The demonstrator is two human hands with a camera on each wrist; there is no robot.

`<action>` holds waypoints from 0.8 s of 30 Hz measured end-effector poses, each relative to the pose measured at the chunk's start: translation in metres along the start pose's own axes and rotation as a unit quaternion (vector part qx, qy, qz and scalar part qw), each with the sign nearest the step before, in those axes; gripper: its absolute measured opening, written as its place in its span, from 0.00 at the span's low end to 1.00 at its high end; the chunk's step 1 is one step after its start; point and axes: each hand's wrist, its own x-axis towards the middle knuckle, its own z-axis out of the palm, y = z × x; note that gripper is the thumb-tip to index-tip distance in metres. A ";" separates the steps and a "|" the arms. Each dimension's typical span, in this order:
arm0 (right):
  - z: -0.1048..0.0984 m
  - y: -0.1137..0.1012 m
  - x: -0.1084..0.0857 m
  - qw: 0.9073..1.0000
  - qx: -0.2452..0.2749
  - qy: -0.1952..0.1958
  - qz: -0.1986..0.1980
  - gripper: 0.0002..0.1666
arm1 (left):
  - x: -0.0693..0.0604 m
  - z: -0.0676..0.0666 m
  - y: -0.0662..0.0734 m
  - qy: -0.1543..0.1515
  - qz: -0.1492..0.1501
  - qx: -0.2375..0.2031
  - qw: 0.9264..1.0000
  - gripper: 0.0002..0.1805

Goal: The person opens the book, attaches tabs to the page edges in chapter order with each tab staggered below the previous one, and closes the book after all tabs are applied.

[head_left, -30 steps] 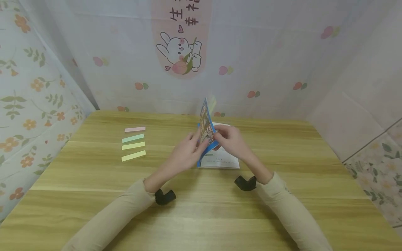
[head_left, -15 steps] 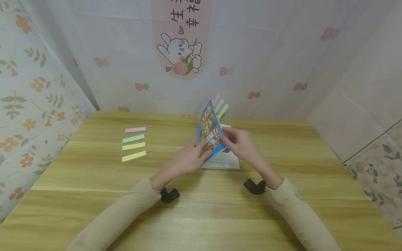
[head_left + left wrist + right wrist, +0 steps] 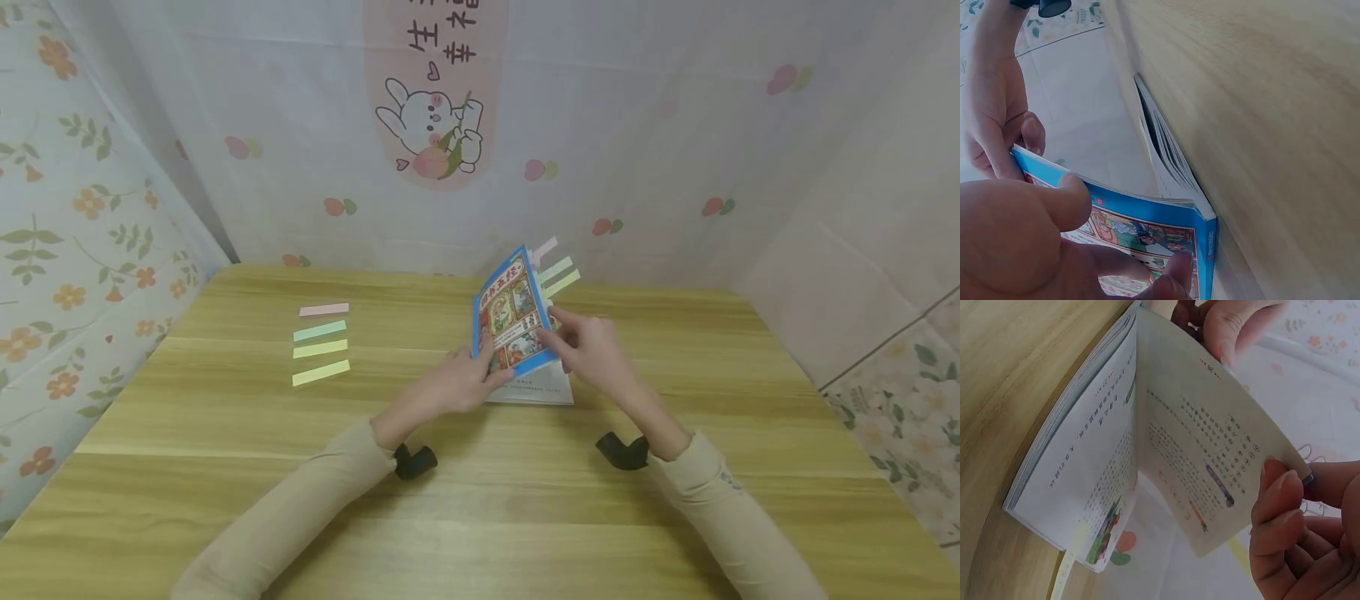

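Note:
A thin book (image 3: 517, 321) with a blue-bordered, picture-covered front stands partly open on the table, its cover and some pages raised. My right hand (image 3: 596, 354) pinches the free edge of the raised cover and pages between thumb and fingers. Against the cover's lower part, near the spine, rests my left hand (image 3: 461, 383); its thumb (image 3: 1075, 200) touches the cover by the bottom edge. Printed pages (image 3: 1191, 431) face the right wrist camera. Pink, green and yellow index tabs (image 3: 557, 268) stick out past the far end of the book.
Several paper strips lie in a column left of the book: a pink strip (image 3: 324, 309), a green strip (image 3: 319, 331) and yellow strips (image 3: 321, 372). The wooden table (image 3: 480, 517) ends at a printed cloth (image 3: 645, 125). Black curved pieces (image 3: 624, 451) hang at both wrists.
The raised cover has tilted down to the right, showing more of its picture. Both hands have moved slightly right, the right hand keeping its pinch. The tabs have swung right with the pages.

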 end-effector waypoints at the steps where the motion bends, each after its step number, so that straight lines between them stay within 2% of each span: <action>1: -0.001 0.000 0.000 1.000 -0.003 -0.001 0.003 0.30 | 0.000 0.001 0.001 -0.002 -0.004 0.002 1.000 0.44; 12: -0.004 0.011 -0.006 0.996 -0.049 -0.058 0.044 0.30 | 0.006 0.007 0.003 -0.005 -0.007 0.029 1.000 0.45; 17: -0.003 0.018 -0.009 0.992 -0.076 -0.091 0.049 0.31 | 0.009 0.008 0.005 -0.005 -0.016 0.034 0.999 0.46; 24: 0.002 0.028 -0.016 0.986 -0.080 -0.135 0.056 0.31 | 0.011 0.010 0.008 -0.006 -0.017 0.053 0.998 0.46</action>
